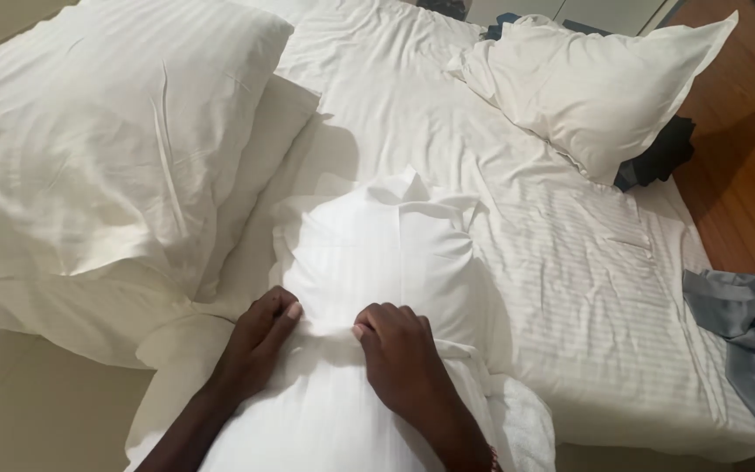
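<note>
Pillow: the one I work on (377,262) lies in the middle of the bed (570,288), between the big pillow (107,131) on the left and a third pillow (605,83) at the far right corner.
Left hand: my left hand (259,341) pinches the white case at the near end, fingers bent down into the cloth.
Right hand: my right hand (399,358) does the same just beside it, thumb and fingers closed on a fold of case.
Handling: I judge it light, soft and limp; the smooth cotton will slide, so take it by the gathered open edge or the corners.
Hidden: the near end runs out of frame under my forearms; I cannot tell how far the filling sits inside.
Hard to read: a dark bundle (657,157) and grey cloth (749,332) at the right edge, both cut off.
</note>
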